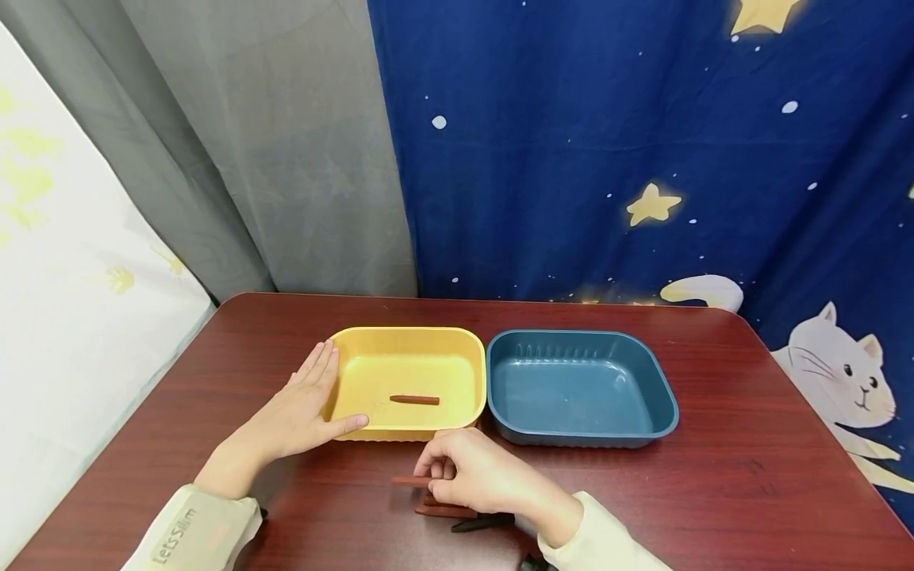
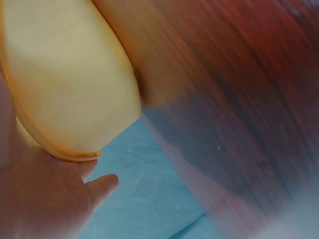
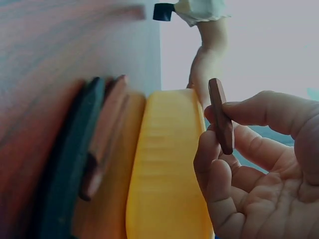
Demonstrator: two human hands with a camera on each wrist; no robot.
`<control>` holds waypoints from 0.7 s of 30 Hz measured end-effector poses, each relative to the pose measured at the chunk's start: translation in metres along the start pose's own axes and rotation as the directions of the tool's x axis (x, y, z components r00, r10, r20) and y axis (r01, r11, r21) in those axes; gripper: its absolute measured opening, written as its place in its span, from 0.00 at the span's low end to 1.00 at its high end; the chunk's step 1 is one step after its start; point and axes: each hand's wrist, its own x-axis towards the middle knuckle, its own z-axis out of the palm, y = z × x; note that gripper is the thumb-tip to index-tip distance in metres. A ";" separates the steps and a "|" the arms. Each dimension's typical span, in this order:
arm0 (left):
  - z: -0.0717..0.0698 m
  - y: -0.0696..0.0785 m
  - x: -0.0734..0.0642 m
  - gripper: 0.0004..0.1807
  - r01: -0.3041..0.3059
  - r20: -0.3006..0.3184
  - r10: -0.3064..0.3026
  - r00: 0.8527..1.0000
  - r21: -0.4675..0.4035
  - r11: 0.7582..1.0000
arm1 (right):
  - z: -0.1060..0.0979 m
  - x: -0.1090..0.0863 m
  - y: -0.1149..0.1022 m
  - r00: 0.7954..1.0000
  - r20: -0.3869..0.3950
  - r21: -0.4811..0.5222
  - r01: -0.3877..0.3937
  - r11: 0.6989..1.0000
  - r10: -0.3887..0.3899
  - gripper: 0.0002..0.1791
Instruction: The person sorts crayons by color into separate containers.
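Note:
My right hand (image 1: 485,472) pinches a brown crayon (image 3: 221,117) between thumb and fingers, just in front of the yellow bin (image 1: 385,369). In the right wrist view the crayon is faceted and narrows at its end. Under that hand more brown crayons (image 1: 444,512) lie on the table beside a dark crayon (image 1: 480,523), partly hidden by the hand. Another brown crayon (image 1: 416,400) lies on the yellow bin's floor. With fingers straight, my left hand (image 1: 303,408) rests along the bin's left side, thumb over the near rim.
A blue bin (image 1: 571,396) stands right against the yellow one, its inside bare. Both are on a dark red wooden table (image 1: 735,476). Grey and blue curtains (image 1: 528,198) hang behind the table's far edge.

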 end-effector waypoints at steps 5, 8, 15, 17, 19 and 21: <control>0.001 0.000 0.000 0.63 -0.001 -0.007 0.001 1.000 0.006 1.000 | -0.009 -0.002 -0.003 1.000 -0.016 0.071 0.022 0.997 -0.021 0.08; 0.001 -0.001 0.001 0.63 -0.003 -0.010 0.003 1.000 0.011 1.000 | -0.015 -0.001 -0.003 0.999 -0.029 0.113 0.016 0.993 -0.013 0.08; 0.000 0.000 0.000 0.63 0.000 -0.012 0.000 1.000 0.012 1.000 | -0.024 0.008 0.000 0.996 -0.091 0.130 0.031 0.991 -0.019 0.08; 0.000 0.001 -0.001 0.63 0.011 -0.006 -0.011 1.000 0.018 1.000 | -0.026 0.012 0.002 0.993 -0.113 0.127 0.047 0.991 -0.033 0.08; 0.001 0.001 -0.001 0.63 0.023 -0.002 -0.023 1.000 0.031 0.999 | -0.027 0.017 0.005 0.989 -0.142 0.126 0.058 0.990 -0.040 0.09; 0.002 0.002 -0.001 0.62 0.033 -0.007 -0.033 0.999 0.051 0.998 | -0.027 0.021 0.008 0.986 -0.162 0.126 0.071 0.990 -0.050 0.09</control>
